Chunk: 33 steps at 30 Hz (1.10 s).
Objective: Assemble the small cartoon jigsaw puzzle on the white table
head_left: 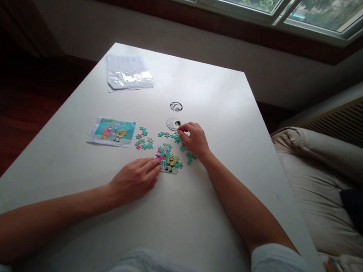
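A partly joined jigsaw puzzle point(171, 161) with cartoon figures lies on the white table. My left hand point(137, 177) rests flat at its left edge, fingers stretched out and their tips touching it. Past the puzzle, my right hand point(195, 140) has thumb and forefinger pinched together on what looks like a small puzzle piece point(178, 131), mostly covered by the fingertips. Loose teal puzzle pieces point(164, 134) lie under and beside this hand. Another cluster of loose pieces point(142, 138) sits left of the puzzle.
A printed reference picture point(114, 132) lies left on the table point(214, 95). Papers in a clear plastic sleeve point(129, 72) are at the back left. Two round table inserts point(176, 106) sit in the middle. A pale sofa point(311, 172) stands along the right side, with windows beyond.
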Each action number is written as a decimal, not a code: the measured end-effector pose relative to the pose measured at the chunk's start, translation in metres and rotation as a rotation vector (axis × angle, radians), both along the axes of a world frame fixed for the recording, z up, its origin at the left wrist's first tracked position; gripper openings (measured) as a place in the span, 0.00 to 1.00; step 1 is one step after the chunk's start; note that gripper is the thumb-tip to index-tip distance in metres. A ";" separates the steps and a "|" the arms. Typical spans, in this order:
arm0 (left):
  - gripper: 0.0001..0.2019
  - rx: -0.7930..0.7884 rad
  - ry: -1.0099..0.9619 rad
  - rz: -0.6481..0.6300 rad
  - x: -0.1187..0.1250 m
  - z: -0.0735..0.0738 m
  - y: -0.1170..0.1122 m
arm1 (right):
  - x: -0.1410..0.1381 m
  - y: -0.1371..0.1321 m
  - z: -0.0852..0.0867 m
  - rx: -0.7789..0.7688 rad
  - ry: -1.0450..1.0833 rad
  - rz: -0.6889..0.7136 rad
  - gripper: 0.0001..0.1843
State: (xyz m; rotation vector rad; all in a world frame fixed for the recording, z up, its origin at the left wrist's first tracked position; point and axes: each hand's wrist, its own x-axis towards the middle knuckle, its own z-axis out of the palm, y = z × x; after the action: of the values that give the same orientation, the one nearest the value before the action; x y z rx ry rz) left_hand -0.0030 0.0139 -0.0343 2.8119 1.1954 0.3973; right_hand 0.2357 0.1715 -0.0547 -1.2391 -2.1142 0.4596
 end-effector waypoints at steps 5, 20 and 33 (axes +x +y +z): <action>0.16 0.027 0.024 0.004 0.002 -0.001 -0.002 | -0.005 -0.004 -0.003 0.028 -0.061 0.078 0.05; 0.17 0.038 0.083 0.003 0.012 0.003 -0.014 | -0.029 -0.022 0.008 0.057 -0.027 0.286 0.05; 0.16 0.008 0.141 -0.042 0.020 0.006 -0.036 | -0.103 -0.021 0.012 0.153 -0.362 0.556 0.13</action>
State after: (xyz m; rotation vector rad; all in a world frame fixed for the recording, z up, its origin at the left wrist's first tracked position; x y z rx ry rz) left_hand 0.0169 -0.0219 -0.0282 2.9083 1.1588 0.2049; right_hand 0.1323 0.1500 -0.0423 -0.6687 -2.7531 0.3105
